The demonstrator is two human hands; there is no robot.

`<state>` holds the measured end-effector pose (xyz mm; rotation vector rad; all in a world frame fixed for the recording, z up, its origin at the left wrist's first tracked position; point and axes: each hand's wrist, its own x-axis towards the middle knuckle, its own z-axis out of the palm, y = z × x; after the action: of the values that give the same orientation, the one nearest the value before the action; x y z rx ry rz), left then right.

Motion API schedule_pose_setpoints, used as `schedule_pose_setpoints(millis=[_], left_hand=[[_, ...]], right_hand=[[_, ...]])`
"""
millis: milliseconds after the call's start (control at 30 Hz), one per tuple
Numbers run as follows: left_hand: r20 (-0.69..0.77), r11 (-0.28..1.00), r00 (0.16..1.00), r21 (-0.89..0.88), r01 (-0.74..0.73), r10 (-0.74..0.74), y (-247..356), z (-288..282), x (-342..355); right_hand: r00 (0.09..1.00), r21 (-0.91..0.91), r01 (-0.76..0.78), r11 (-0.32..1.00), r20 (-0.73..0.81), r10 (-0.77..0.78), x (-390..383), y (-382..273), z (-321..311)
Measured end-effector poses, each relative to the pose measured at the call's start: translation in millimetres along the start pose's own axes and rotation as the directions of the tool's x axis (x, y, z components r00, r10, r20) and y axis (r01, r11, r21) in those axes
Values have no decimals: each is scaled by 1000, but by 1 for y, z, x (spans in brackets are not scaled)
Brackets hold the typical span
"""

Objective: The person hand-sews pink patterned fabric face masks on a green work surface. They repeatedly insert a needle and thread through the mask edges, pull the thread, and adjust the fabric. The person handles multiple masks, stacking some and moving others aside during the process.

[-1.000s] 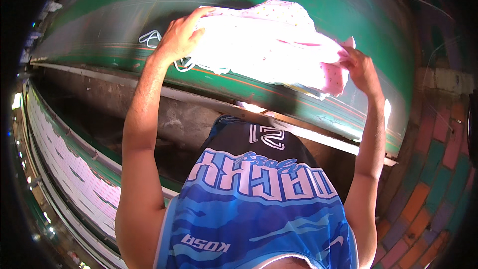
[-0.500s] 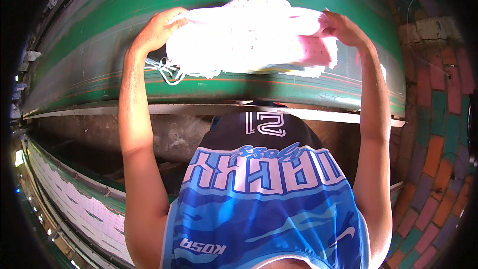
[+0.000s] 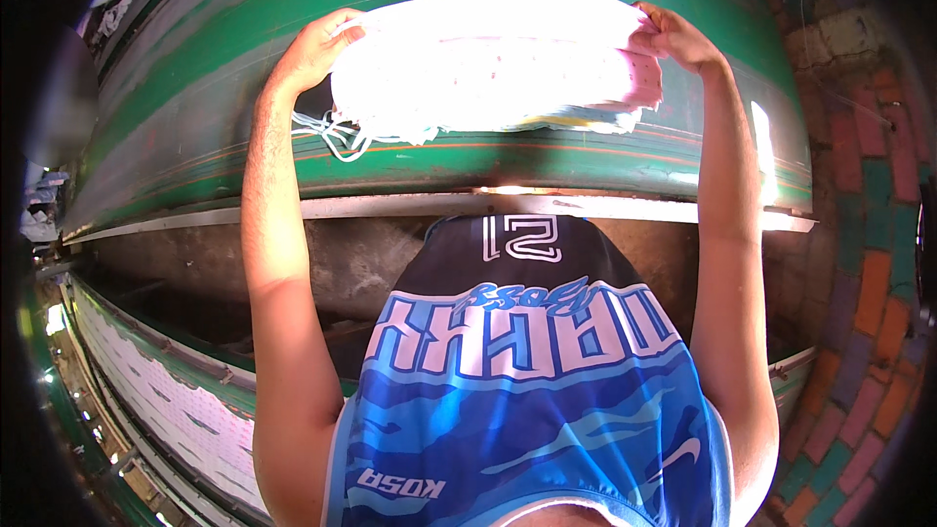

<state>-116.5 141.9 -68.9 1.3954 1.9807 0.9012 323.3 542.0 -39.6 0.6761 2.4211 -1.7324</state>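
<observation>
A pile of pale, pink-tinged cloth with small dots (image 3: pixel 498 68) lies on the green table (image 3: pixel 390 171), its middle washed out by bright sun. The fingers and thumb of my left hand (image 3: pixel 324 44) pinch the upper left edge of the top cloth. At the upper right edge, my right hand (image 3: pixel 675 39) grips the same cloth, holding it stretched between both hands. Loose white strings (image 3: pixel 342 132) hang out at the pile's lower left. Pink layers with dots show on the right side, and a yellowish edge peeks out below.
A pale metal rail (image 3: pixel 390 205) runs along the table's near edge, in front of my body. At lower left stands another surface with dotted pale fabric (image 3: pixel 185 420). Multicoloured bricks (image 3: pixel 859 332) cover the ground to the right.
The top cloth is pulled straighter; the folded roll near my right hand has flattened out over the pile. Both hands sit slightly higher in the view.
</observation>
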Motion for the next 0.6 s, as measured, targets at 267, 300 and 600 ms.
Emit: schedule_pose_setpoints(millis=[267, 300, 600], left_hand=[[-39, 973, 999, 231, 31, -22, 35, 3, -42], [-18, 972, 999, 232, 37, -34, 45, 1, -48], [86, 957, 996, 285, -46, 22, 54, -16, -40]], right_hand=[[978, -322, 11, 947, -195, -78, -10, -1, 18], [970, -380, -24, 925, -233, -70, -15, -9, 27], [941, -677, 124, 726, -151, -302, -32, -18, 35]])
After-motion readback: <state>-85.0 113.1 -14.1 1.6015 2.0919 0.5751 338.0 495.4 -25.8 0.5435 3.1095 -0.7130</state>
